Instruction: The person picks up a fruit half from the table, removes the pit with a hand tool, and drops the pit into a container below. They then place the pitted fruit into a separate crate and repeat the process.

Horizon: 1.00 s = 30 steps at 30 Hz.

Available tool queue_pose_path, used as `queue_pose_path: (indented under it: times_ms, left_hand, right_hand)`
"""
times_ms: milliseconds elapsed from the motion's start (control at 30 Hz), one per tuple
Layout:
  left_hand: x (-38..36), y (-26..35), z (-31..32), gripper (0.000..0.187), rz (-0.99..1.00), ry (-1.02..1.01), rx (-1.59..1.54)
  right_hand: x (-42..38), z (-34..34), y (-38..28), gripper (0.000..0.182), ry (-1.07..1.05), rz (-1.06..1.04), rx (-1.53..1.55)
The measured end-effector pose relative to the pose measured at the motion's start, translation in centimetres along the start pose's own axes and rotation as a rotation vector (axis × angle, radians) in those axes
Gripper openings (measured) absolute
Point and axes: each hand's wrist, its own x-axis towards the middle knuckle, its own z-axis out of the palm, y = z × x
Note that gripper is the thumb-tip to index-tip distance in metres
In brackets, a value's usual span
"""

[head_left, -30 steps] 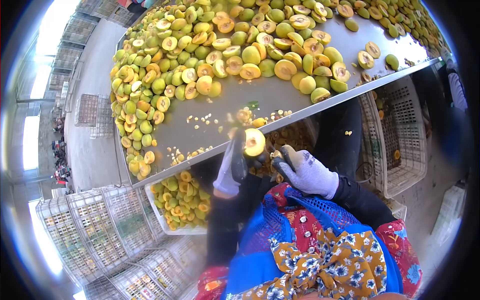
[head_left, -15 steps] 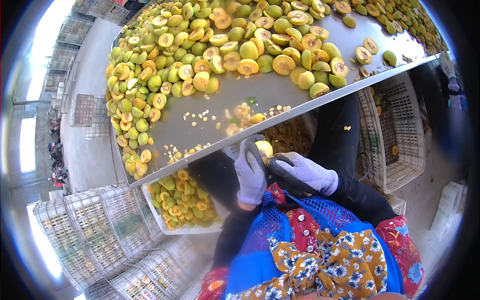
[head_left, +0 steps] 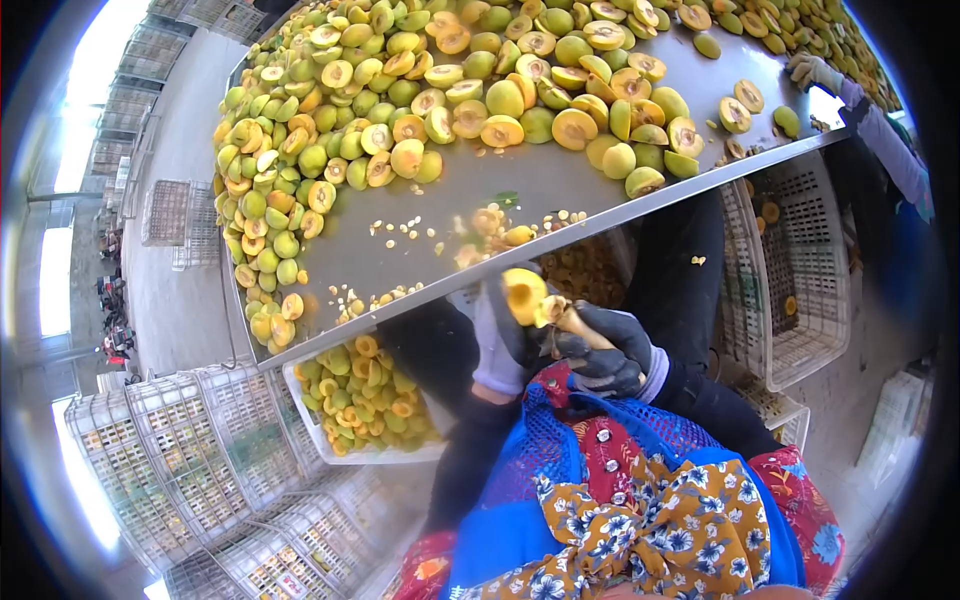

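Since half a second ago I have turned my right hand [head_left: 605, 355] palm-up and raised the fruit half [head_left: 523, 293] higher. My left hand [head_left: 497, 340] is gripping that one half just below the steel table's [head_left: 560, 180] edge; my right is closing around a wooden-handled tool [head_left: 570, 318], its tip hidden. Fruit on the table is too heaped to count. One tray [head_left: 365, 455] of halves is sitting below, and a co-worker's gloved hand [head_left: 812, 70] is reaching in at top right.
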Motion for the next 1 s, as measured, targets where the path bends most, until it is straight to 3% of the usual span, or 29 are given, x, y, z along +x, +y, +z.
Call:
queue_pose_path:
  times_ms: [33, 100, 133, 167, 200, 267, 367, 400, 433, 467, 533, 567, 600, 667, 767, 800, 933, 1000]
  left_hand:
    - [0.1, 0.5, -1.2, 0.040, 0.090, 0.110, 0.210]
    - [-0.8, -3.9, -6.8, 0.036, -0.002, 0.313, 0.353]
    - [-2.1, -3.4, -9.3, 0.037, 0.059, 0.384, 0.589]
    - [-3.4, -3.0, -11.7, 0.039, 0.104, 0.475, 0.828]
    - [-4.0, -0.1, -13.2, 0.043, -0.140, 0.526, 0.672]
    - [-5.2, 2.0, -15.9, 0.049, -0.189, 0.527, 1.396]
    - [-0.7, 4.3, -17.3, 0.049, -0.137, 0.521, 1.550]
    - [2.2, 5.2, -16.4, 0.049, -0.018, 0.469, 1.489]
    - [6.0, 6.0, -15.3, 0.049, 0.100, 0.418, 1.424]
    - [10.0, 4.9, -15.1, 0.050, 0.255, 0.318, 1.485]
    - [15.9, 7.0, -9.8, 0.063, 0.137, 0.242, 1.329]
    - [18.8, 5.4, -9.3, 0.068, 0.157, 0.150, 1.374]
    - [21.1, 4.2, -8.7, 0.071, 0.078, 0.071, 1.473]
    - [23.9, 1.2, -9.7, 0.061, 0.255, 0.107, 1.509]
    - [22.4, -0.1, -11.4, 0.041, -0.027, 0.031, 0.440]
    - [18.5, 2.6, -9.9, 0.037, -0.199, -0.013, 0.061]
    - [9.6, 3.7, -6.5, 0.041, -0.418, -0.129, -0.328]
    - [6.9, 4.0, -4.6, 0.043, -0.487, -0.145, -0.312]
  right_hand:
    - [-0.2, 0.4, 0.0, 0.043, 0.015, -0.026, -0.076]
    - [-0.2, 2.2, -0.1, 0.043, 0.143, -0.092, -0.235]
    - [-0.1, 2.9, 0.1, 0.044, 0.254, -0.140, -0.308]
    - [-0.1, 2.2, -0.9, 0.046, 0.252, -0.057, -0.422]
    - [0.2, 1.7, -1.3, 0.046, 0.388, -0.096, -0.553]
    - [0.7, 0.6, -1.3, 0.046, 0.657, -0.179, -0.812]
    - [0.9, -0.5, -2.2, 0.041, 0.772, -0.096, -1.159]
    - [1.0, -1.2, -2.2, 0.040, 0.821, -0.070, -1.310]
    - [0.9, -3.2, -2.1, 0.035, 0.777, -0.210, -1.717]
    - [0.8, -2.9, -1.9, 0.034, 0.782, -0.198, -1.764]
    - [0.9, -1.5, -1.6, 0.032, 0.791, -0.190, -1.854]
    - [0.9, -0.4, -1.7, 0.030, 0.870, -0.078, -1.798]
    - [0.7, 0.1, -1.6, 0.029, 0.847, -0.131, -1.848]
    - [0.1, 1.1, -1.6, 0.028, 0.799, -0.233, -1.946]
    - [-0.1, 3.4, -1.6, 0.024, 0.718, -0.411, -2.090]
    - [0.1, 3.7, -1.6, 0.023, 0.716, -0.438, -2.143]
    - [1.7, 5.1, -1.4, 0.022, 0.721, -0.537, -2.328]
    - [2.4, 5.5, -1.2, 0.024, 0.783, -0.545, -2.295]
